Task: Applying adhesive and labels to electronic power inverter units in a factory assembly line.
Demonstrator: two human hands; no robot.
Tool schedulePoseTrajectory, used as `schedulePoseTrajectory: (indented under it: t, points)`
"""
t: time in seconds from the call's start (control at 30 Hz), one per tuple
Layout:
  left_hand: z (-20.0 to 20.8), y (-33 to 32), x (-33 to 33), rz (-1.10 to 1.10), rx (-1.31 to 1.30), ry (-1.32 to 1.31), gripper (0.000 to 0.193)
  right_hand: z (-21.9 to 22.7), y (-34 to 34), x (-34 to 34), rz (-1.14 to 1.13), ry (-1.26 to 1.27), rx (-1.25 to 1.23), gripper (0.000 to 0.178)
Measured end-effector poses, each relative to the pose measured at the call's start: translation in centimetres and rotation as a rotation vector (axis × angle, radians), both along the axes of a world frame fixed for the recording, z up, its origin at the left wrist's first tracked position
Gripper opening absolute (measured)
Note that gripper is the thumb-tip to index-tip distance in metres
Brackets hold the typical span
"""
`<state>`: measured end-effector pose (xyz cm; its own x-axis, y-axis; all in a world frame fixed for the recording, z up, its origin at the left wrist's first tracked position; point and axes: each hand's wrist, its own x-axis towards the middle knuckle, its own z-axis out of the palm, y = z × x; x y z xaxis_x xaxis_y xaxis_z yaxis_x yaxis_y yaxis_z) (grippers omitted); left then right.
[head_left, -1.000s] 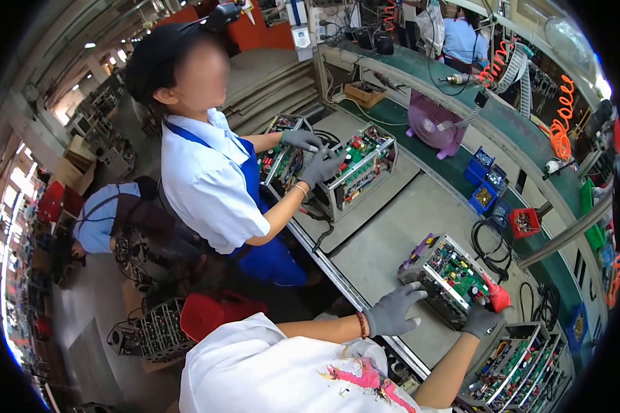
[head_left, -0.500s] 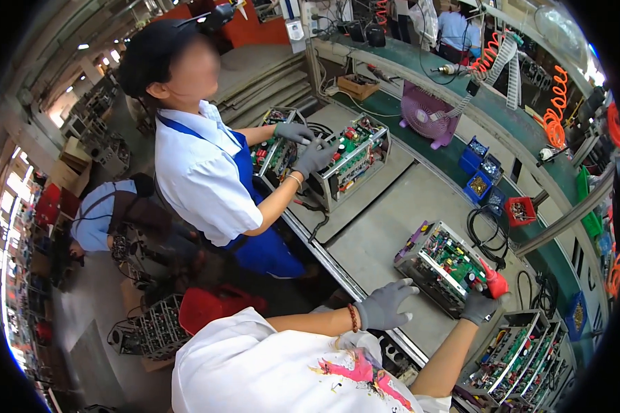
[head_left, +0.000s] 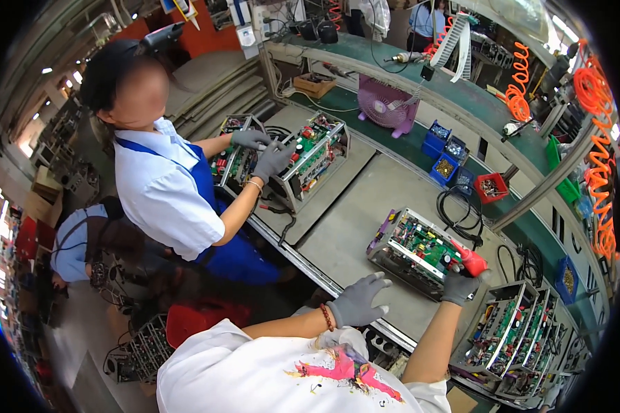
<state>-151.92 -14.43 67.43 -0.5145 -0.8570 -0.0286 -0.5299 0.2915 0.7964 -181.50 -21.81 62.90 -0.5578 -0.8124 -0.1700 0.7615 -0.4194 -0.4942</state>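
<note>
My right hand (head_left: 463, 286), in a grey glove, is closed around a red squeeze bulb with a pointed nozzle (head_left: 472, 260). The nozzle points to the upper left, over the right end of a metal-framed circuit board unit (head_left: 420, 242). This unit carries a green board with yellow, white and black parts and lies on the grey work surface. My left hand (head_left: 360, 300), gloved too, has its fingers spread and holds nothing. It hovers by the front metal edge of the bench, left of the unit and apart from it.
Several similar units (head_left: 510, 330) stand at the right, with coiled black cable (head_left: 461, 210) behind mine. Small blue bins (head_left: 444, 168), a red bin (head_left: 490, 187) and a purple fan (head_left: 387, 104) line the back. At the left a co-worker (head_left: 162, 182) handles other units (head_left: 313, 160).
The whole view has shifted, so the bench now lies further left in the picture. My right hand still holds the red bulb by the unit; my left hand stays spread.
</note>
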Motion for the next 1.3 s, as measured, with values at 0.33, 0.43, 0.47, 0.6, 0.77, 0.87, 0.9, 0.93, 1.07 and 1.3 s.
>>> schedulePoseTrajectory:
  t: [0.33, 0.43, 0.47, 0.6, 0.77, 0.87, 0.9, 0.93, 1.07, 1.3]
  points:
    - [-0.9, -5.1, -1.0, -0.094, 0.266, 0.327, 0.064, -2.4, -0.9, -1.6, -0.030, 0.011, -0.012, 0.069]
    - [5.0, -12.0, -2.4, 0.030, 0.672, 0.679, 0.074, -2.4, -0.2, -1.8, -0.043, -0.005, -0.001, 0.065]
    - [6.3, -14.0, -2.7, 0.075, 0.684, 0.725, 0.074, -2.1, -0.3, -1.6, -0.026, -0.016, -0.013, 0.065]
    - [9.3, -15.4, -4.1, 0.179, 0.649, 0.712, 0.068, -2.4, -0.6, -1.6, -0.057, -0.014, -0.018, 0.066]
    - [3.3, -14.7, -5.6, 0.229, 0.117, 0.055, 0.076, -4.1, -0.4, -3.3, -0.029, 0.046, -0.073, 0.067]
    - [0.2, -14.1, -6.8, 0.308, -0.189, -0.311, 0.076, -2.7, -0.2, -2.2, -0.031, 0.028, -0.088, 0.070]
    - [0.4, -13.7, -7.1, 0.238, -0.062, -0.347, 0.074, -2.5, -0.1, -2.2, -0.039, 0.032, -0.090, 0.070]
    - [-0.5, -13.4, -7.3, 0.241, -0.065, -0.342, 0.074, -2.3, -0.1, -1.9, -0.042, 0.019, -0.071, 0.070]
    - [-3.9, -12.9, -7.9, 0.173, -0.071, -0.475, 0.065, -2.4, -0.4, -1.6, -0.038, 0.013, -0.026, 0.068]
    - [-4.8, -12.5, -7.6, 0.219, -0.188, -0.424, 0.065, -2.6, -0.4, -1.9, -0.048, 0.025, -0.028, 0.062]
